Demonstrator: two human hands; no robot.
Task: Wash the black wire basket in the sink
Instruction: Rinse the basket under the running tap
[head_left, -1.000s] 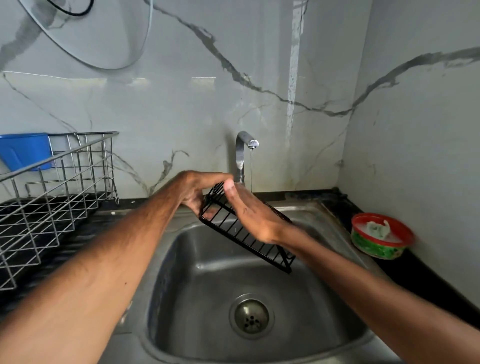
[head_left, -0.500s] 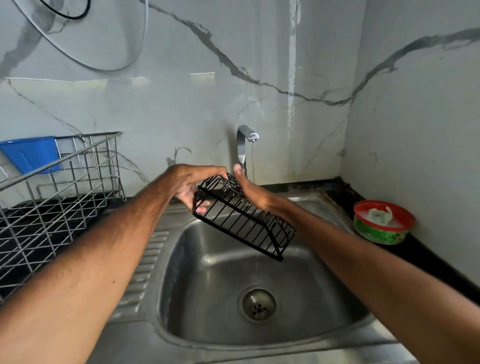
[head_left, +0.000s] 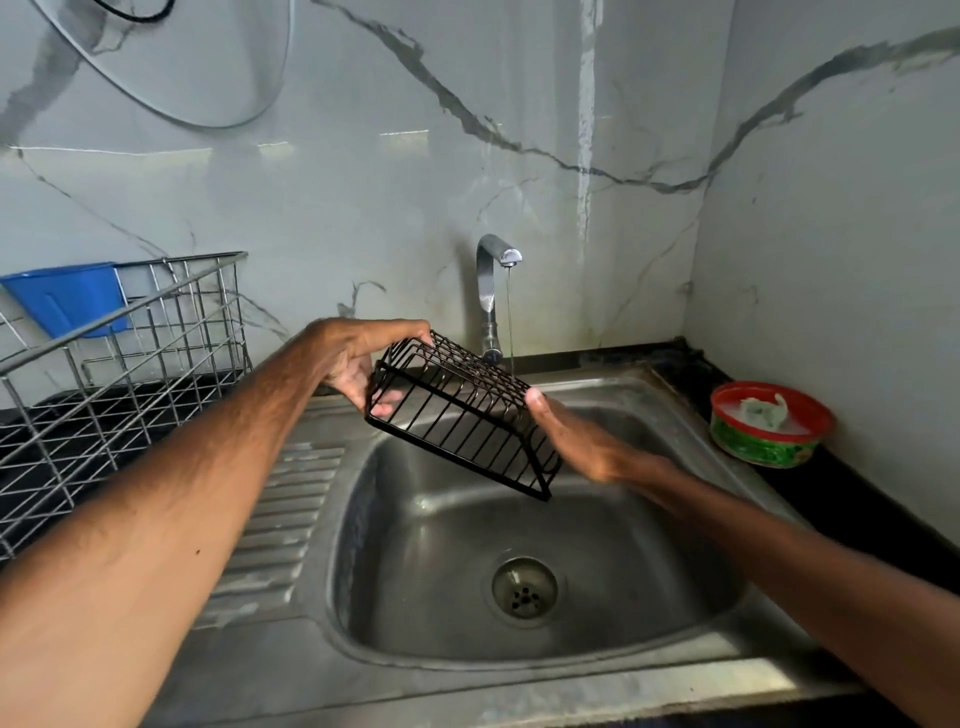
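- Above the sink (head_left: 415, 545), toward its back edge: one black wire basket (head_left: 457, 415), clear of the bowl, tilted with the end over the sink's right half lower
- At the basket's higher end, over the sink's left rim: left hand (head_left: 358, 358), thumb lying over the top edge, fingers curled underneath and showing through the wires, gripping that end
- At the basket's lower end, over the sink's right half: right hand (head_left: 587, 441), thumb tip against the upper edge, fingers passing behind the wires; cannot tell whether curled round them or laid flat
- Behind the sink, at the middle of its back edge: one tap (head_left: 485, 291), with a thin stream of water (head_left: 510, 322) running down onto the basket's upper side
- In the sink's floor: one round drain (head_left: 524, 590)
- Left of the sink, beyond its ribbed drainboard (head_left: 270, 509): one silver wire rack (head_left: 156, 374), dark counter showing through its grid
- Further left of the sink, hooked on the rack's far side: one blue tub (head_left: 67, 299), inside out of sight
- Right of the sink, on the dark counter (head_left: 857, 499) against the wall: one round tub (head_left: 763, 452) with red rim and green side, holding pale paste and one crumpled grey-green scrap (head_left: 763, 410)
- Counted around the sink: two hands, one basket, one tap, one drain, one rack, two tubs
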